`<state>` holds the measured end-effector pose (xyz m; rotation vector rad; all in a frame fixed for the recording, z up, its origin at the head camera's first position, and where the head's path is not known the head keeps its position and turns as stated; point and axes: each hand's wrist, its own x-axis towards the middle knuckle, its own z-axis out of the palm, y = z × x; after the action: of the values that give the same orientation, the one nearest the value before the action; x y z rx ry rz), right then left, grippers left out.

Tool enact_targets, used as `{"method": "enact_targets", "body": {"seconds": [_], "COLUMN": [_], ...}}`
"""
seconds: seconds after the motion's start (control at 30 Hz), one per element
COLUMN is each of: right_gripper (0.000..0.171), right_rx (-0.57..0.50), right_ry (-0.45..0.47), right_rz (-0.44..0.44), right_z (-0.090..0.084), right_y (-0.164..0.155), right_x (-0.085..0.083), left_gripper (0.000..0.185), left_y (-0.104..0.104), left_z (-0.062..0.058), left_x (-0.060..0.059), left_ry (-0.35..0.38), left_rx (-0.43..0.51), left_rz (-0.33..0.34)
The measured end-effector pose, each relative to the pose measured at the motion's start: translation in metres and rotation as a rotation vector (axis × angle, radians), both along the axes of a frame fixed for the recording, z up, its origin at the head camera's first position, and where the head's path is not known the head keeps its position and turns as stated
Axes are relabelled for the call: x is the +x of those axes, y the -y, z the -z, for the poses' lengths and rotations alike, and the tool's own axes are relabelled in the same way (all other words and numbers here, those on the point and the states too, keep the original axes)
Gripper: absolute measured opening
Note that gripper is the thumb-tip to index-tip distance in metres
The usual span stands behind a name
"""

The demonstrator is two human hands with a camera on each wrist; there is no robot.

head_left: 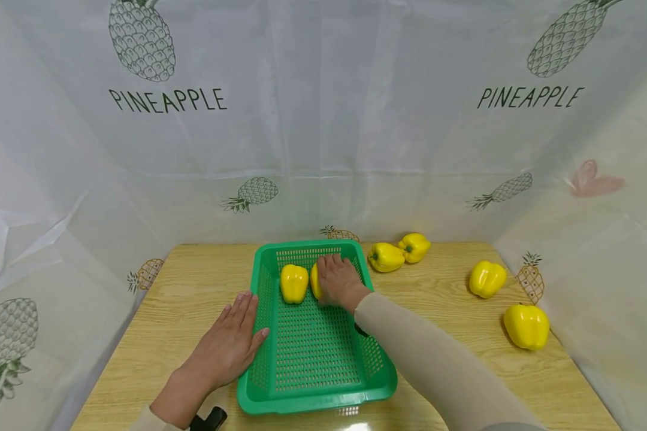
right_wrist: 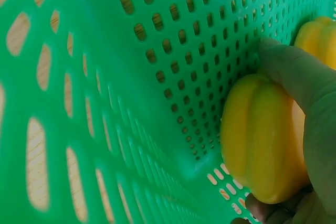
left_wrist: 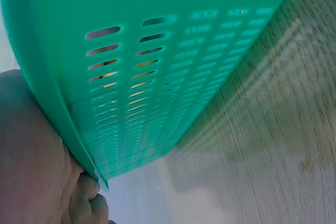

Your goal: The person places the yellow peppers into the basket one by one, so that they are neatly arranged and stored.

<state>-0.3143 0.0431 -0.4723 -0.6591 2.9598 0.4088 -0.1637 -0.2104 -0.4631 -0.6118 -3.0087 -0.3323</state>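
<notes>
A green perforated basket point(head_left: 318, 359) stands on the wooden table. Inside it, toward the far end, one yellow bell pepper point(head_left: 293, 284) sits to the left. My right hand point(head_left: 338, 281) reaches into the basket and grips a second yellow bell pepper point(right_wrist: 262, 140), thumb on one side and fingers on the other; the head view shows only its left edge. That pepper is at the basket floor beside the first one. With fingers straight, my left hand point(head_left: 226, 344) rests on the basket's left rim, as the left wrist view also shows from outside.
Two yellow bell peppers, one nearer point(head_left: 386, 257) and one behind point(head_left: 414, 247), lie just right of the basket's far corner. Two more, one farther point(head_left: 487, 279) and one closer point(head_left: 526, 326), sit near the table's right edge. A pineapple-printed curtain point(head_left: 323, 137) surrounds the table.
</notes>
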Motion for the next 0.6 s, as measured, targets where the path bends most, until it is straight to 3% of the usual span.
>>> {"method": "enact_targets", "body": {"seconds": [0.6], "right_gripper": [0.096], "right_rx": [0.011], "right_ry": [0.018], "right_rz": [0.01], "right_z": [-0.0005], "right_y": [0.0012], "right_x": [0.0008], "left_gripper": [0.071], "left_y": [-0.0011], "left_z": [-0.0016], "left_x": [0.0002], "left_ry": [0.016], "left_rx": [0.019], "left_rz": [0.004]}}
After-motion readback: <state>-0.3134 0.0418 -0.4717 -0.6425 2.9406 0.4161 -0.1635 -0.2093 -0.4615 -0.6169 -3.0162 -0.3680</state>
